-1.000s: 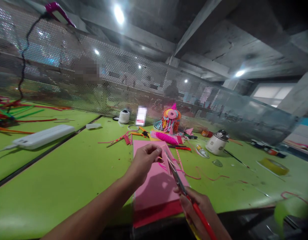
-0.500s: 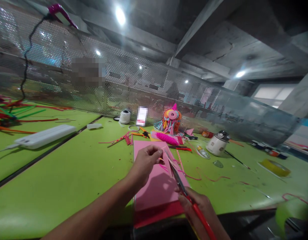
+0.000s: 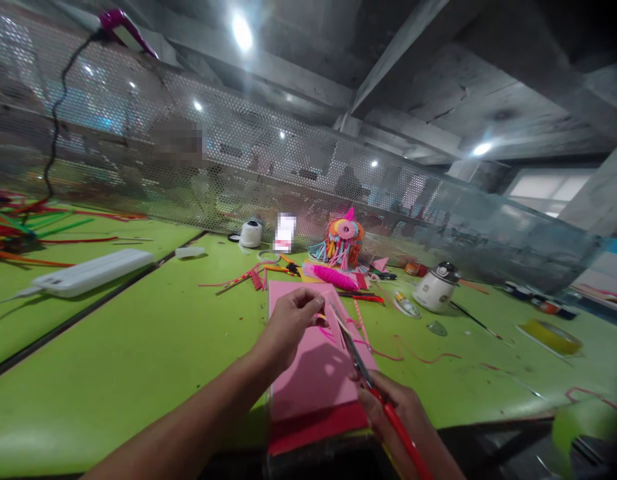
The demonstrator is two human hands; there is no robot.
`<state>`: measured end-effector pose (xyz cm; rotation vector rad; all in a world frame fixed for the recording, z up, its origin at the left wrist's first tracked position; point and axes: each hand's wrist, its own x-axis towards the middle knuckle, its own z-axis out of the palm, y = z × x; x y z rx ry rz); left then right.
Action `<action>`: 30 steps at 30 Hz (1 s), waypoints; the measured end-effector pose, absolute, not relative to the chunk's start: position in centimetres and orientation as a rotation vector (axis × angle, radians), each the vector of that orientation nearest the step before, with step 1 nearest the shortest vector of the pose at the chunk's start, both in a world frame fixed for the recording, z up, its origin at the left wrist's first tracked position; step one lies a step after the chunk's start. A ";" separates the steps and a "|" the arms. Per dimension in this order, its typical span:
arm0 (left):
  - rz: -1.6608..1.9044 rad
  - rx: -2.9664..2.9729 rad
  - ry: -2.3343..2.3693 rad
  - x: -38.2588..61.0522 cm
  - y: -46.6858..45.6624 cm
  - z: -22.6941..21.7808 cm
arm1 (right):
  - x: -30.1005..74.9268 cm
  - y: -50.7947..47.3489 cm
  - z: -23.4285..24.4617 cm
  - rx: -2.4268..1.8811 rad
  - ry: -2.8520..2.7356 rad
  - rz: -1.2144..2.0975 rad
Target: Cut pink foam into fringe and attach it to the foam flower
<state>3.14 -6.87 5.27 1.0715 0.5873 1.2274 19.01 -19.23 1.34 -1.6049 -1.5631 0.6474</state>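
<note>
My right hand is wrapped round the red handles of a pair of scissors, its blades pointing up and away. My left hand is closed in a pinch just left of the blade tips. A thin pale pink paper piece seems to be between its fingertips, partly hidden by them. Beneath both hands lies a stack of pink paper sheets, with a red sheet showing at the near edge. Pink strips lie on the stack close to the blades.
Behind the stack are a bright pink yarn bundle and a colourful tasselled paper figure. A white thread spool and a lit phone stand farther back. A white pot and yellow tape are right, a power strip left.
Both hands stay almost in place. The scissor blades look slightly closer together, and the paper at the left fingertips has shifted a little.
</note>
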 end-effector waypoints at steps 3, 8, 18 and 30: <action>1.311 1.027 0.585 2.4 -6.1 5.6 | 19.9 -19.6 1.0 -1.609 -1.562 0.786; 1.370 0.982 0.571 1.7 -5.6 6.2 | 22.7 -20.8 0.6 -1.685 -1.630 0.828; 1.120 1.140 0.394 2.2 -5.8 5.5 | 21.6 -18.0 7.2 -1.405 -1.380 0.665; 1.104 1.296 0.399 2.1 -5.5 5.5 | 17.6 -8.9 7.4 -0.919 -1.500 0.863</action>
